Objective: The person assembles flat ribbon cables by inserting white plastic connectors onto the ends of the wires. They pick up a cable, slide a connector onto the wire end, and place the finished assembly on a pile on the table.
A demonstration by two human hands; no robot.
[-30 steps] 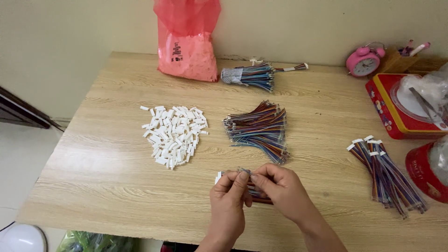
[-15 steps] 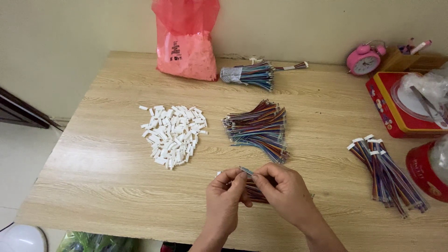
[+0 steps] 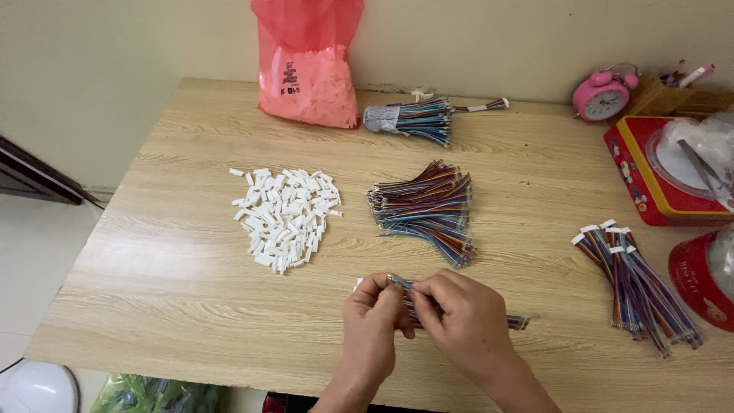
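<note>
Multicoloured wire bundle [image 3: 459, 313] is lying at the table's [image 3: 191, 321] near edge, where I am pinching its left end between my left hand [image 3: 372, 315] and right hand [image 3: 462, 321], both closed, keeping white connectors [image 3: 284, 216] within reach at far left.

On the table [image 3: 191, 321], the connector pile [image 3: 284, 218] lies left of the wire bundle [image 3: 428, 208]. The bag [image 3: 310, 65] stands behind both. The clock [image 3: 602, 95] sits far right.

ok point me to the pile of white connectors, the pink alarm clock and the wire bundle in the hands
pile of white connectors [image 3: 284, 216], head view, middle of the heap
pink alarm clock [image 3: 602, 97], head view, on its round face
wire bundle [image 3: 518, 322], head view, the end sticking out beside the right hand [image 3: 466, 325]
</note>
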